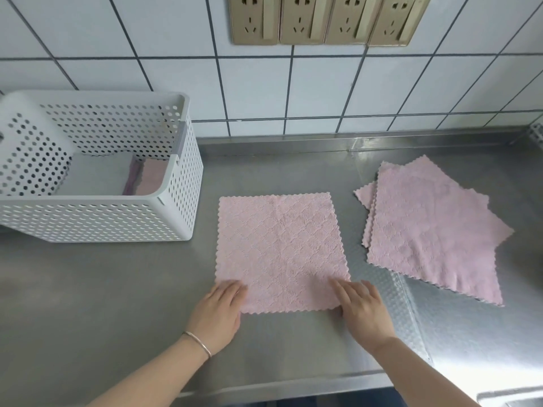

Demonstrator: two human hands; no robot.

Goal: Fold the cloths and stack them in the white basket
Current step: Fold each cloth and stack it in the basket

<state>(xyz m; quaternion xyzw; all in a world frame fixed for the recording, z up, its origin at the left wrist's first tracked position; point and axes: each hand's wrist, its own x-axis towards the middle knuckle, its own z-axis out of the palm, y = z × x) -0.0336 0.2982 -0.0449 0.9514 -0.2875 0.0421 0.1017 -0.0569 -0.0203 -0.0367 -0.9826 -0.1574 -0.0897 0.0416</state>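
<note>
A pink square cloth (pixel 279 248) lies spread flat on the steel counter in front of me. My left hand (pixel 219 312) rests on its near left corner, fingers on the fabric. My right hand (pixel 363 309) lies on its near right corner, thumb under the edge. A loose pile of pink cloths (pixel 435 230) lies unfolded to the right. The white perforated basket (pixel 97 218) stands at the left; inside it I see folded cloths, a grey one on top and pink ones beside it (pixel 151 174).
The steel counter (pixel 117 304) runs to a tiled wall at the back with a row of gold power sockets (pixel 320 19). The counter's front edge is just below my forearms. A ribbed drain area (pixel 458 324) lies at the right.
</note>
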